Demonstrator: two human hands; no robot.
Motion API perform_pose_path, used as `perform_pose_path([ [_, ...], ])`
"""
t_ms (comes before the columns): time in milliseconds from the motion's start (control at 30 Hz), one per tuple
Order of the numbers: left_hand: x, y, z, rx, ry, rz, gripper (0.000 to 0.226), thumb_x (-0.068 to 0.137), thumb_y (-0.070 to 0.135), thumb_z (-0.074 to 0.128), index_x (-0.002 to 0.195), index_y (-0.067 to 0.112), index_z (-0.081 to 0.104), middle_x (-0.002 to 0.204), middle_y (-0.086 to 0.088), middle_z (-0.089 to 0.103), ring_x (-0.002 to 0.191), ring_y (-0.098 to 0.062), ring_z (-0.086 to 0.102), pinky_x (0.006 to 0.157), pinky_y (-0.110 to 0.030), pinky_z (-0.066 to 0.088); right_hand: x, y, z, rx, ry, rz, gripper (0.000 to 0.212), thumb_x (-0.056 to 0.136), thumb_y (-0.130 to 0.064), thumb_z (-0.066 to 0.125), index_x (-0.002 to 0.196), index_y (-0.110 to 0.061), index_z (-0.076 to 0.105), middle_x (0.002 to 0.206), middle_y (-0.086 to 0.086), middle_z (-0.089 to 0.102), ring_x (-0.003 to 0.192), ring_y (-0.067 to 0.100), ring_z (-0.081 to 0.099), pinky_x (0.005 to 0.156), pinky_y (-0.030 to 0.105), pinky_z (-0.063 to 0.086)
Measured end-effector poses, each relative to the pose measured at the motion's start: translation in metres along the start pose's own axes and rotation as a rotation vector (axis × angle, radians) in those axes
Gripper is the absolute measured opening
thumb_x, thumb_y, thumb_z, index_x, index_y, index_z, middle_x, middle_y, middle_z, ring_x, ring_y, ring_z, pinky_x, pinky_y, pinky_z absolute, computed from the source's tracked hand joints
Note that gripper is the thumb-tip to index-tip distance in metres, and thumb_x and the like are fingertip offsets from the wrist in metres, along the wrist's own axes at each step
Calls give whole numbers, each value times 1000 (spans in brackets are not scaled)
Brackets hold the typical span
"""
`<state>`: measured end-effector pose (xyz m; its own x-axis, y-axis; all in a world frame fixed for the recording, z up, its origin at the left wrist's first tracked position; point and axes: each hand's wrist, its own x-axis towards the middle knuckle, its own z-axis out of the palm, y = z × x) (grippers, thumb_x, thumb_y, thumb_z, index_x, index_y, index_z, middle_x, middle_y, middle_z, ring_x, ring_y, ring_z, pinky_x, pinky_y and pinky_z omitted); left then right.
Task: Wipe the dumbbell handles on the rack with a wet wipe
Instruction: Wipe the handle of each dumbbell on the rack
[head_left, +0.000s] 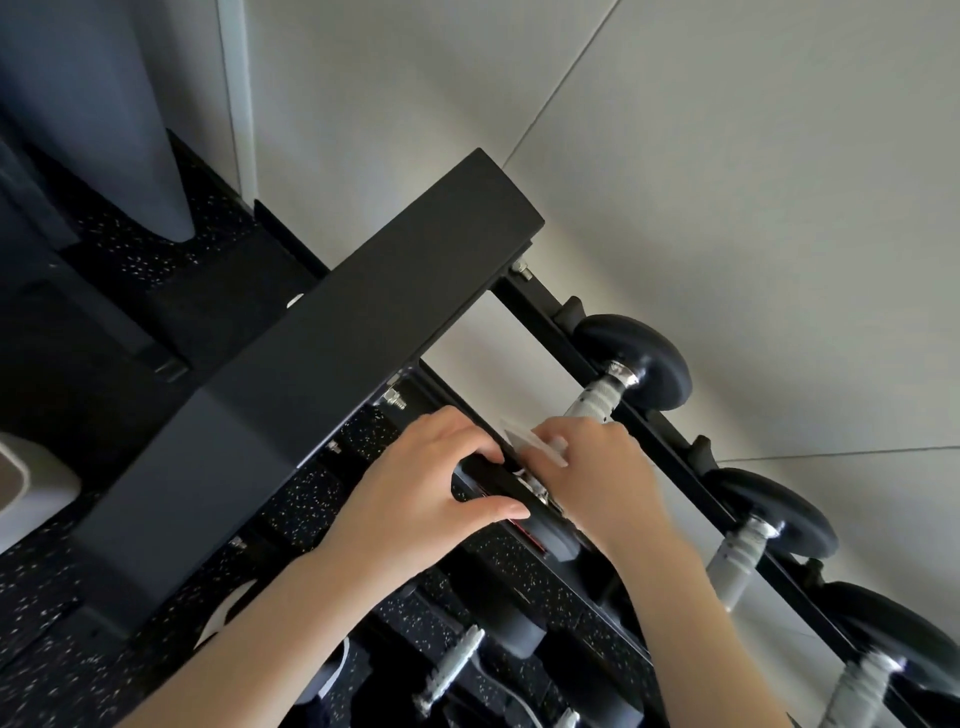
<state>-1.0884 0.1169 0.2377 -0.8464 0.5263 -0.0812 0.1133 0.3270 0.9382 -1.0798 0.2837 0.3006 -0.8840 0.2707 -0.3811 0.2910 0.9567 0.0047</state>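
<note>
head view, item by item. dumbbell rack (545, 306): black, its rails running from upper left down to lower right, against a pale wall (701, 156). first dumbbell (597, 402): on the top tier at the rack's left end, long axis crossing the rails, far head pointing up-right toward the wall, near head pointing down-left toward me; ribbed silver handle partly showing. wet wipe (535, 442): pale, thin, a small piece poking out at the near end of that handle. i see my right hand (597, 467) curled closed around the handle with the wipe under the fingers. my left hand (415, 483): fingers and thumb clamped on the near black head. second dumbbell (748, 545) and third dumbbell (862, 686): same tier, to the right, lying parallel. floor (311, 493): black, speckled white.
</note>
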Motion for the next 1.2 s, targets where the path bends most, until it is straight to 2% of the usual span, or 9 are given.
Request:
perform_pose_path([
  [167,0,0,-2,10,-7,-1,47,63,72,53,93,36,61,99,23,51,101,3,48,83,-20,43,16,9,-13,38,120,36,23,91,-42,55,103,-27,66,72,0,63,62,18,59,58,30,50],
  [367,0,-1,-2,10,-4,-6,48,63,73,53,93,37,61,100,23,50,102,5,47,80,-17,41,33,27,-13,105,357,107,28,90,-43,54,109,-26,67,77,8,67,67,29,60,62,37,53],
  [500,2,-2,-2,13,-11,-3,46,63,72,54,92,38,61,100,24,50,100,4,49,79,-18,43,33,29,-5,181,532,117,22,89,-35,59,102,-20,69,67,12,63,60,32,56,56,33,46],
  [567,2,-2,-2,19,-12,1,45,63,72,54,92,38,61,100,24,51,99,2,50,79,-20,44,34,29,-1,243,589,115,18,88,-30,61,96,-16,69,59,7,57,51,27,51,52,29,39],
  [667,2,-1,-3,23,-16,1,47,63,72,54,92,37,61,99,23,51,99,1,50,79,-19,43,34,30,4,338,582,107,11,88,-25,62,91,-15,66,50,-3,47,42,14,40,47,21,27],
  [767,3,-1,-4,35,-24,14,48,64,72,54,93,36,62,98,23,51,99,0,50,80,-20,43,29,30,7,393,562,71,12,89,-25,63,90,-14,66,48,-6,47,39,7,37,43,14,24],
  [933,4,0,-6,86,-47,46,49,66,71,54,95,33,63,96,22,51,95,-1,52,78,-18,43,9,21,17,586,476,55,9,91,-25,60,94,-17,59,56,-3,61,41,8,50,42,22,43],
  [1033,8,4,-10,160,-83,88,52,68,72,50,96,30,63,95,22,51,94,-1,51,79,-16,40,-6,20,22,717,454,73,6,92,-24,58,92,-20,54,43,-11,51,34,6,38,38,16,31],
  [1200,11,17,-13,317,-142,199,72,73,84,35,103,26,65,100,18,53,101,-2,45,87,-17,36,-31,36,17,767,575,141,7,91,-27,57,91,-20,54,39,-5,38,38,10,27,43,25,27],
])
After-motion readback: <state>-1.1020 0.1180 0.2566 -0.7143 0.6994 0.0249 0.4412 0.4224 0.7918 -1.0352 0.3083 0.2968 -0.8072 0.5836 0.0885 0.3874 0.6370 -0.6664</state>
